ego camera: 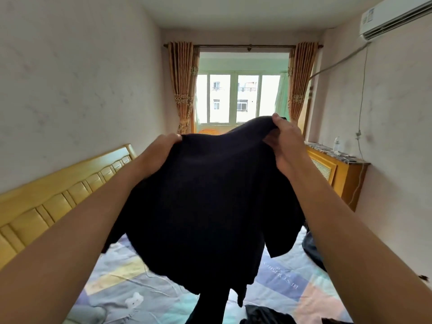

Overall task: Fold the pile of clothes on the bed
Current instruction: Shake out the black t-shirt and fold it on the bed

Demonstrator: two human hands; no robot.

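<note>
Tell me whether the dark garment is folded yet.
Not folded: the dark garment hangs loose from the left hand and right hand above the bed.

Garment (205, 195) held up above the bed (280, 286), between left hand (159, 153) and right hand (287, 141); left hand at garment's upper left edge, right hand at its upper right edge, somewhat higher. Lower garment edge hanging toward the bed's middle. Headboard (58, 197) along the bed's left edge, against the left wall. Further clothes (313, 251) on the bed at its right edge, and more (264, 315) at the near edge. Window (236, 97) behind the garment, in the far wall, with one curtain (182, 85) left of it and another (301, 83) right of it. Cabinet (336, 169) against the right wall, beyond the bed; bottle (336, 144) on the cabinet top. Air conditioner (395, 17) high on the right wall, above the cabinet.
</note>
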